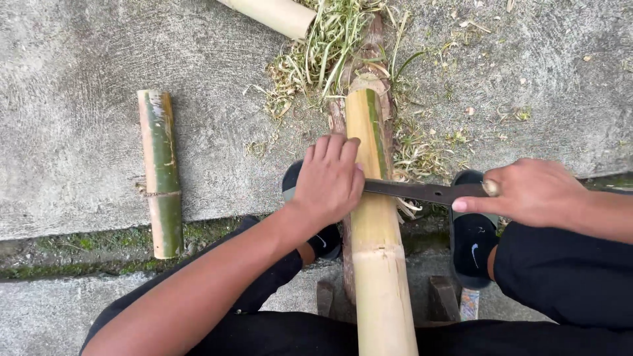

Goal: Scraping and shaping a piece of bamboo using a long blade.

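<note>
Rough concrete ground (79, 53) lay strewn with shavings (323, 46) near its far edge. The left hand (328, 178) and right hand (527, 192) each closed on the blade (412, 191) laid across the peeled bamboo pole (376, 231). A green bamboo piece (160, 173) lay well apart at the left.

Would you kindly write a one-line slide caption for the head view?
Left hand and right hand draw a dark blade across a peeled bamboo pole over concrete.

Both hands curled closed, left (328, 178) and right (524, 191).

Single head view, looking steeply down, close above concrete ground (79, 53)
</note>
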